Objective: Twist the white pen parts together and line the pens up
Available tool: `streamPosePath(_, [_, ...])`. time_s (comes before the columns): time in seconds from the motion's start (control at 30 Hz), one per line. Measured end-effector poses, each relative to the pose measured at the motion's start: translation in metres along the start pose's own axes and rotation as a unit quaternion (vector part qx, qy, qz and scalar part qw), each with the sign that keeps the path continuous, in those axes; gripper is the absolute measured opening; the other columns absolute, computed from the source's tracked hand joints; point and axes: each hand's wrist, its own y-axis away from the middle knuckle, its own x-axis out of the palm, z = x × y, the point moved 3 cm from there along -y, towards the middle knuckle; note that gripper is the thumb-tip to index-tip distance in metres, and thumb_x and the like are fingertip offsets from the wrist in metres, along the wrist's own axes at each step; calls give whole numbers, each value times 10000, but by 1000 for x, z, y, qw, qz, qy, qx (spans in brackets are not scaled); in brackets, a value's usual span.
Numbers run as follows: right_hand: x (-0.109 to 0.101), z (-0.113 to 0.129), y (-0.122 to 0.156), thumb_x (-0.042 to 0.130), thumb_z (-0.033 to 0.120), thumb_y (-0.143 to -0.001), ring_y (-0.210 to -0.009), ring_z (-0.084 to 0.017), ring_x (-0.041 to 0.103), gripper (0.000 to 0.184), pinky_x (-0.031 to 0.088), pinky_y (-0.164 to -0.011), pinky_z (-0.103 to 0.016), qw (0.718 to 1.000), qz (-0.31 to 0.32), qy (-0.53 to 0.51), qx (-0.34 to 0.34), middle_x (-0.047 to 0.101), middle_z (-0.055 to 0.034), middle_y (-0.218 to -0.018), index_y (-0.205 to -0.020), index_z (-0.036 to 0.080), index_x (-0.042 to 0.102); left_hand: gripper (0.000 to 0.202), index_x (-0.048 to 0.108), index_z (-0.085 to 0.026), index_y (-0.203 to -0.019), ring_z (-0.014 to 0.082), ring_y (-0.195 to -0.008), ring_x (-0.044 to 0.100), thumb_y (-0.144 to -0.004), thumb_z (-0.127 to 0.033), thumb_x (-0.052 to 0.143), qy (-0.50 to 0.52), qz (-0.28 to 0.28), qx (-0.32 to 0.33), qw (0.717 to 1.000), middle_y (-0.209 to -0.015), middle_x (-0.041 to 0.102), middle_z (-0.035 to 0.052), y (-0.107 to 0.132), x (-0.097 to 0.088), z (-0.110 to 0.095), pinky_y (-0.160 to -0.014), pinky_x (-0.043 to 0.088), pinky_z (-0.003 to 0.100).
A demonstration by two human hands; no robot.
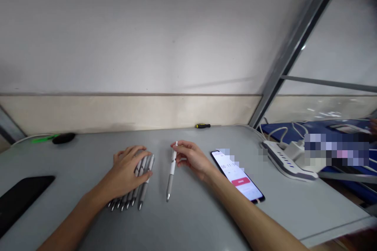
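Grey table: pen tip toward viewer

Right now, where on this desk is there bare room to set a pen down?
Bare grey table shows between the row of pens under the left hand and the phone, in front of the single pen the right hand holds. Also clear: behind the hands, toward the screwdriver. Crowded by the power strip.
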Motion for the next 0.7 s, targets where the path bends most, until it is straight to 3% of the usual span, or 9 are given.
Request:
streamPosePath(0.27, [-7,-6,-6,712,370,-734,-551,-78,493,241,418,-515,-221,1000,1,18,-11,515,19,-711,-832,166,630,322,601,-302,-1075,264,-1154,522,-757,-338,564,37,32,-25,999,-1188,610,9,0,-5,-2,-984,329,456])
streamPosePath(0.53, [-5,-5,-5,733,343,-728,-586,-91,520,244,429,-471,-200,999,34,-31,8,519,18,-689,-853,167,620,309,563,-296,-1082,255,-1187,500,-781,-357,528,48,65,-40,996,-1232,578,8,1,-6,0,-994,323,444])
streamPosePath(0.7, [-8,0,-7,723,314,-727,-615,-104,551,212,466,-482,-203,998,28,-52,-4,567,-3,-720,-816,161,606,293,566,-280,-1053,251,-1147,521,-767,-334,541,37,53,-36,997,-1207,588,19,3,-9,3,-987,328,429])
